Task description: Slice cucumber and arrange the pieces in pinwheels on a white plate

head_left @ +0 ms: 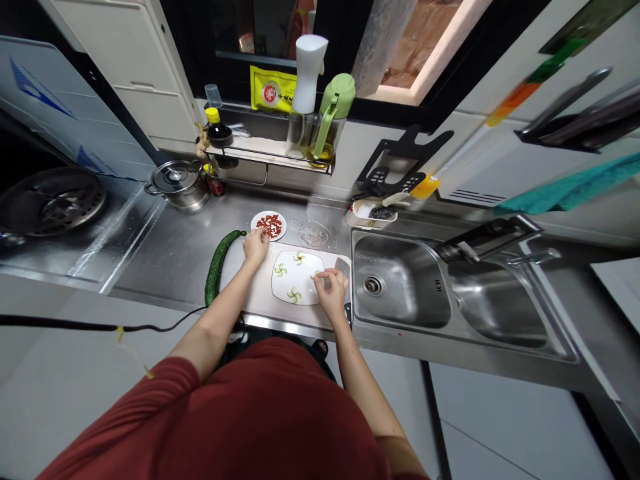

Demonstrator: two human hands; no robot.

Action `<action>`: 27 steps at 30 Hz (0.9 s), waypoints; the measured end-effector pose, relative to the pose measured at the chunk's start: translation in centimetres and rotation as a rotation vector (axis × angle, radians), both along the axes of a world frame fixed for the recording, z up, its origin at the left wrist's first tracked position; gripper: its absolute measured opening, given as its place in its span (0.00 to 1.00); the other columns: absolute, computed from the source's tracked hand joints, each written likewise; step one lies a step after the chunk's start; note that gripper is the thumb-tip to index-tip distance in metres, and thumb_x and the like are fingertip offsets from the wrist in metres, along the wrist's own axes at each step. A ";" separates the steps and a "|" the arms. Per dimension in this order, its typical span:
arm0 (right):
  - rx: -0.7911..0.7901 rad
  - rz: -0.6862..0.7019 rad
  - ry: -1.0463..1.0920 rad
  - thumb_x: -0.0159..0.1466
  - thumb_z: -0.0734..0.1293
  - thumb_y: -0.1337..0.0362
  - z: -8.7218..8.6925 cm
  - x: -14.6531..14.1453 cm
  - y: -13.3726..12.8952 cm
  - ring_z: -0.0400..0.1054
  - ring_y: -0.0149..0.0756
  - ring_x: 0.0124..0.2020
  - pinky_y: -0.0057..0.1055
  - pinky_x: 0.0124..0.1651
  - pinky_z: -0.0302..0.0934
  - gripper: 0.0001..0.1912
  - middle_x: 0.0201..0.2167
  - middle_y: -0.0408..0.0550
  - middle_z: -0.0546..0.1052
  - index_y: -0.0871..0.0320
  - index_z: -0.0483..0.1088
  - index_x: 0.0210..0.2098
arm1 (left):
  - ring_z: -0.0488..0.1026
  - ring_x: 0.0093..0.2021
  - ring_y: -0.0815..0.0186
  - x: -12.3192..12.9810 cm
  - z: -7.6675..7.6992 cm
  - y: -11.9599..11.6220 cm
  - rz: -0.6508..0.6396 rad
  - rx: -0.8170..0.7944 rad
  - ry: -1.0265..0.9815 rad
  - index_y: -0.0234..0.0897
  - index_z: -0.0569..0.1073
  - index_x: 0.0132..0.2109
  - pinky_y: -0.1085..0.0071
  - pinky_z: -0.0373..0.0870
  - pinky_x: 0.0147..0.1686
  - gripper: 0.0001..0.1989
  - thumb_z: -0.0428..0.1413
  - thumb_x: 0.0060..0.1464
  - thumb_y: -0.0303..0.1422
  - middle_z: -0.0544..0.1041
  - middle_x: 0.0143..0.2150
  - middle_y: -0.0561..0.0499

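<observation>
A white squarish plate [306, 267] lies on a pale cutting board [260, 293], with green-edged cucumber slices [294, 295] set on it in small pinwheels. At its right edge, my right hand [331, 293] is closed in a pinch over another bit of green; what is between the fingertips is too small to make out. My left hand [256, 245] is at the near-left rim of a small white dish [284, 230] of red chopped pieces [270, 225]. Its fingers are drawn together, and their tips' contents are hidden. A cleaver [343, 267] lies at the board's right end, partly behind my right hand.
A whole cucumber [216, 267] lies left of the board. Clear scraps or wet marks [315, 233] are behind the plate. The double sink [400, 280] is on the right, a lidded pot [177, 183] at back left. A shelf [265, 155] holds bottles above the counter.
</observation>
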State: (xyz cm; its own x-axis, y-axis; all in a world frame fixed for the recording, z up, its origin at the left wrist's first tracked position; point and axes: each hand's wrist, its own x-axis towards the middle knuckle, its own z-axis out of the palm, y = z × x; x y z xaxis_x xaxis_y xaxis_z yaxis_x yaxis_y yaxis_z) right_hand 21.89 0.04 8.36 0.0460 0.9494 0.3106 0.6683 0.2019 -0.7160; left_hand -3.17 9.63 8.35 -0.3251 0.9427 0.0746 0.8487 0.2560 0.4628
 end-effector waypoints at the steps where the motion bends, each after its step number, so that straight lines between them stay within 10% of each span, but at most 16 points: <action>1: 0.001 0.001 -0.003 0.60 0.64 0.58 0.0 0.1 0.0 0.60 0.42 0.47 0.41 0.54 0.49 0.08 0.40 0.49 0.69 0.55 0.71 0.32 | 0.68 0.50 0.58 -0.8 -0.1 0.6 0.058 -0.026 0.014 0.43 0.71 0.52 0.65 0.62 0.47 0.16 0.46 0.59 0.34 0.73 0.49 0.45; 27: 0.001 -0.058 -0.012 0.61 0.63 0.57 0.5 1.8 -1.0 0.60 0.43 0.48 0.41 0.53 0.50 0.09 0.40 0.50 0.69 0.55 0.71 0.32 | 0.70 0.45 0.57 -4.4 -2.6 7.1 0.072 -0.322 0.137 0.37 0.76 0.41 0.61 0.57 0.46 0.13 0.48 0.55 0.33 0.76 0.43 0.39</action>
